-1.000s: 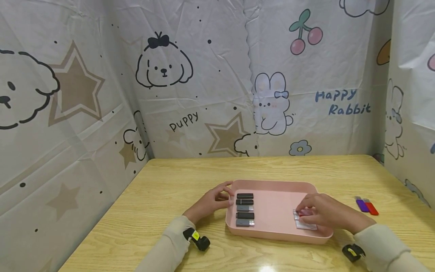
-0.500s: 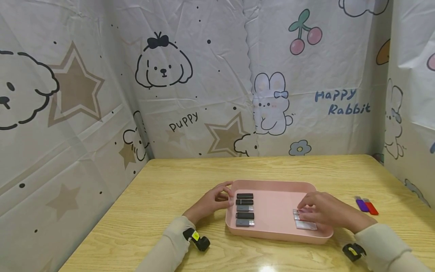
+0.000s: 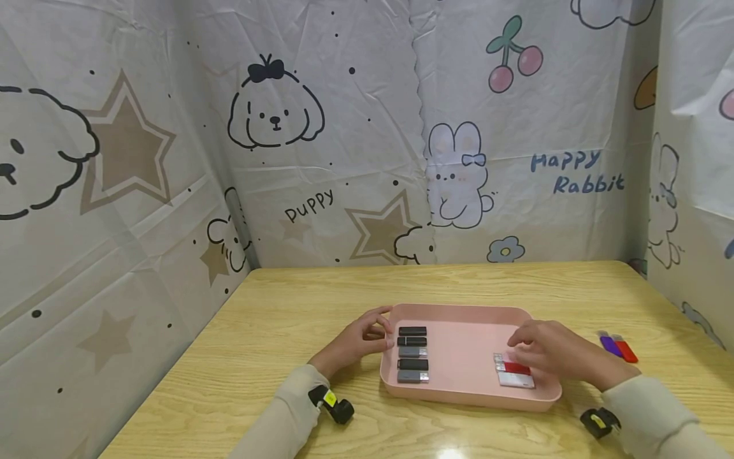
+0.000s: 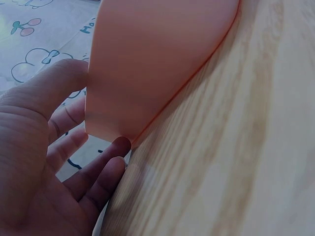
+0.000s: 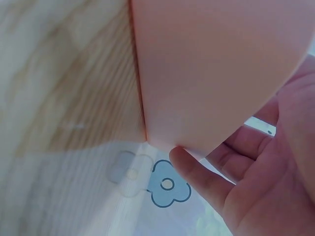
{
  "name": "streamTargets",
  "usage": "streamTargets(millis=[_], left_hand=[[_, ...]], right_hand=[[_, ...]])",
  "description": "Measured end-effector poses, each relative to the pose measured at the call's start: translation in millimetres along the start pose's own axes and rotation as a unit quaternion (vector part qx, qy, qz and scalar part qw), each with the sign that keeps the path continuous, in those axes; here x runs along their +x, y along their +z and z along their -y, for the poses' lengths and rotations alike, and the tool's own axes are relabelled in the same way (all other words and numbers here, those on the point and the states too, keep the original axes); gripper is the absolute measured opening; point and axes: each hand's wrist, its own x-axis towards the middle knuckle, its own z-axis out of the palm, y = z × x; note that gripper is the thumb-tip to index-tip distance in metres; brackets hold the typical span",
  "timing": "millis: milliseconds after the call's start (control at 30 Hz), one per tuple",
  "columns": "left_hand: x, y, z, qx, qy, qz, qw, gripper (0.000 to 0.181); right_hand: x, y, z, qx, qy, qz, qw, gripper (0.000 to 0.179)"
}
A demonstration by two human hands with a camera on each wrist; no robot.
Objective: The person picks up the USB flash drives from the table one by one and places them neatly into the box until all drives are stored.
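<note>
My left hand [image 3: 360, 338] rests against the left edge of a pink tray [image 3: 459, 400], its thumb and fingers touching the rim and wall. Inside the tray's right end lie a white USB stick [image 3: 516, 380] and a red USB stick [image 3: 517, 368], side by side. Metal ends of more sticks show just behind them, partly covered by my right hand [image 3: 547, 347]. That hand hovers over the red stick with loosely bent fingers, and I see nothing held in them. In the right wrist view the tray wall [image 5: 211, 73] hides most of the fingertips.
Several black and grey USB sticks [image 3: 413, 364] form a column at the tray's left end. On the table [image 3: 321, 287], right of the tray, lie a purple USB stick [image 3: 610, 346] and another red USB stick [image 3: 626, 350]. A printed curtain [image 3: 344, 127] surrounds the table.
My right hand has let go of the red USB stick and drawn slightly back and right, uncovering the red and white sticks. My left hand has stayed at the tray's edge.
</note>
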Motion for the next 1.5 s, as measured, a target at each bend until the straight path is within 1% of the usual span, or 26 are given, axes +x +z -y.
streamTargets(millis=[167, 200, 300, 500, 600, 700, 833, 900, 967, 1100, 1167, 1267, 1333, 1500], left_hand=[[-8.1, -2.2, -24.4, -0.008, 0.003, 0.013, 0.9999, 0.020], [-8.4, -3.1, -25.7, -0.009, 0.005, 0.017, 0.9998, 0.021], [-8.5, -2.8, -27.2, -0.009, 0.004, 0.016, 0.9998, 0.021], [-9.2, -2.7, -30.7, -0.010, -0.003, 0.015, 0.9998, 0.022], [-7.2, -2.3, -26.8, -0.008, -0.007, 0.016, 0.9998, 0.024], [-2.4, -1.3, -14.9, -0.007, -0.007, 0.013, 0.9999, 0.023], [3.2, -0.3, 1.1, -0.007, -0.007, 0.007, 0.9999, 0.021], [4.4, -0.6, 4.7, -0.008, -0.005, 0.006, 0.9999, 0.020], [4.5, -1.0, 6.7, -0.010, -0.004, 0.007, 0.9999, 0.020], [3.9, -2.0, 7.7, -0.008, 0.001, 0.007, 0.9999, 0.020], [3.2, -2.2, 7.5, -0.005, -0.001, 0.006, 1.0000, 0.019], [2.3, -2.1, 6.6, -0.004, -0.006, 0.004, 1.0000, 0.019], [1.6, -2.0, 5.7, -0.005, -0.009, 0.004, 0.9999, 0.019], [1.0, -1.4, 4.8, -0.011, -0.003, 0.005, 0.9999, 0.020]], right_hand=[[-0.1, -0.9, -2.2, 0.009, 0.003, -0.001, 1.0000, 0.023], [-0.2, -1.0, -2.7, 0.009, 0.002, -0.001, 1.0000, 0.024], [-0.3, -1.3, -4.3, 0.007, -0.007, -0.005, 0.9999, 0.024], [-0.6, -1.7, -5.9, 0.001, -0.010, -0.008, 0.9999, 0.024], [-2.4, -4.4, -5.5, -0.005, -0.010, -0.018, 0.9998, 0.024], [-4.9, -10.1, -5.7, -0.026, -0.021, -0.050, 0.9982, 0.021], [-8.2, -21.4, -9.4, -0.062, -0.035, -0.096, 0.9929, 0.017], [-10.1, -28.1, -12.5, -0.071, -0.028, -0.105, 0.9915, 0.019], [-12.5, -34.4, -16.1, -0.077, -0.011, -0.110, 0.9909, 0.021], [-18.4, -46.8, -23.7, -0.083, 0.049, -0.104, 0.9899, 0.024], [-21.2, -51.8, -27.3, -0.090, 0.074, -0.100, 0.9882, 0.024], [-23.9, -56.8, -32.6, -0.099, 0.104, -0.098, 0.9848, 0.023], [-24.5, -58.7, -36.3, -0.111, 0.115, -0.101, 0.9819, 0.021], [-27.0, -61.9, -46.0, -0.119, 0.160, -0.095, 0.9754, 0.021]])
